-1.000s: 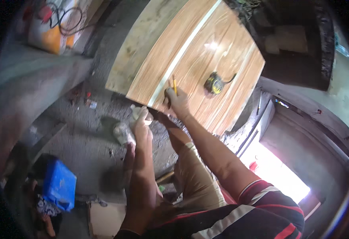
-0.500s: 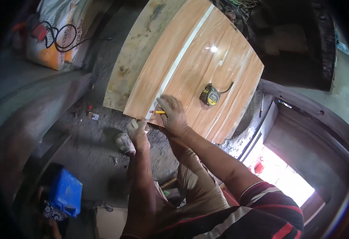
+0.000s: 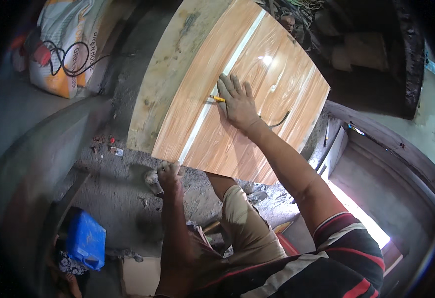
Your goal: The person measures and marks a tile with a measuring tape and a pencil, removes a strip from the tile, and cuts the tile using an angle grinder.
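My right hand (image 3: 236,105) lies palm down on the wood-grain board (image 3: 291,74), fingers spread along the white strip (image 3: 194,134), with a yellow pencil (image 3: 218,99) held at its thumb. My left hand (image 3: 170,171) is curled at the board's lower edge where the strip ends; whatever it grips is hidden. A black curved piece (image 3: 283,119) shows beside my right wrist; the tape measure's body is hidden behind hand and arm. Beneath the board, a stained pale sheet (image 3: 157,92) sticks out to the left.
A white-orange sack (image 3: 63,74) with a black cord (image 3: 78,59) sits upper left, beside a concrete ledge (image 3: 33,144). At lower left are a blue jerrycan (image 3: 85,238) and part of another person (image 3: 71,278). A dark recess (image 3: 361,84) lies upper right; a bright opening lies lower right.
My right hand has slid up along the white strip, carrying the pencil and covering the tape measure. My left hand stays at the lower edge; the pale roll it held earlier is now hidden.
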`<state>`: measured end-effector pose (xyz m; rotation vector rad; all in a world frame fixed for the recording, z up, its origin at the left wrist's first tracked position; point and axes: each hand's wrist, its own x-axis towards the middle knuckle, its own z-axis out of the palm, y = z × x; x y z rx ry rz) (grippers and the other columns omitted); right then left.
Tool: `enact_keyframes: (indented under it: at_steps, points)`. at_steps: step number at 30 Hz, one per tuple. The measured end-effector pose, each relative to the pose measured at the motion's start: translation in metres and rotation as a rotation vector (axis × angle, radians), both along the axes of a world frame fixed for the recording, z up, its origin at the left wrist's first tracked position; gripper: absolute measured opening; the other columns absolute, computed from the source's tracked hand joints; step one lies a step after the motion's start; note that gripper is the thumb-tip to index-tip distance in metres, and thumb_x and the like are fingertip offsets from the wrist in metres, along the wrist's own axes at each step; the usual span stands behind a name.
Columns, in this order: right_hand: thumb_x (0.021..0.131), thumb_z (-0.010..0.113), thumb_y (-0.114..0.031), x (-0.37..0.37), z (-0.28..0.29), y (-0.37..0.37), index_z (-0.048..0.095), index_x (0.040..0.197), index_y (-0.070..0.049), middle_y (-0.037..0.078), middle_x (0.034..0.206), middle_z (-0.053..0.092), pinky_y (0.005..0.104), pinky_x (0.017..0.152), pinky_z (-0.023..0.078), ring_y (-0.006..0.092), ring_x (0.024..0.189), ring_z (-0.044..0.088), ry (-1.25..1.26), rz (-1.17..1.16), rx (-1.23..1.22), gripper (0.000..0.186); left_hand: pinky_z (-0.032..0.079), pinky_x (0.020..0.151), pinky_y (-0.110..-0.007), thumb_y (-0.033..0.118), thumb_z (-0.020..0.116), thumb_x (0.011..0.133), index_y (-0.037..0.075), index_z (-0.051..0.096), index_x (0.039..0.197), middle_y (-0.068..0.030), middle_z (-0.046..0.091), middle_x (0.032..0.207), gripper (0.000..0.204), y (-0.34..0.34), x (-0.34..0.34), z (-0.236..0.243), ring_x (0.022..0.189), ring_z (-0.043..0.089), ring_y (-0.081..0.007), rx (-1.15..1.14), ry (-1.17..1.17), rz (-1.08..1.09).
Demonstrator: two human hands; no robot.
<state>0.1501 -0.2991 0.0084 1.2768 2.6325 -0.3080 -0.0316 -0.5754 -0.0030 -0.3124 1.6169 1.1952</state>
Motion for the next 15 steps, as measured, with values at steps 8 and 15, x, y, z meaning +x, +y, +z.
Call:
enact_keyframes:
  at_steps: [8, 15]
  points:
    - [0.102, 0.054, -0.037, 0.024, -0.023, 0.126, 0.041, 0.155, -0.007, 0.012, 0.164, 0.038, 0.0578, 0.114, 0.032, 0.0351, 0.15, 0.036, -0.003, -0.107, 0.202, 0.062, 0.045, 0.065, -0.029, 0.012, 0.073, 0.09, 0.003, 0.055, 0.105, -0.0014, 0.059, 0.078, 0.025, -0.003, -0.004, -0.005, 0.068, 0.057, -0.0122, 0.03, 0.028, -0.153]
    - [0.103, 0.053, -0.04, 0.054, -0.011, 0.255, 0.045, 0.15, -0.013, 0.01, 0.161, 0.042, 0.0632, 0.104, 0.04, 0.0327, 0.145, 0.043, -0.198, -0.113, 0.33, 0.055, 0.045, 0.074, -0.033, 0.013, 0.078, 0.082, 0.002, 0.058, 0.111, -0.0024, 0.057, 0.086, 0.036, 0.011, 0.007, -0.004, 0.076, 0.055, -0.0158, 0.028, 0.004, -0.027]
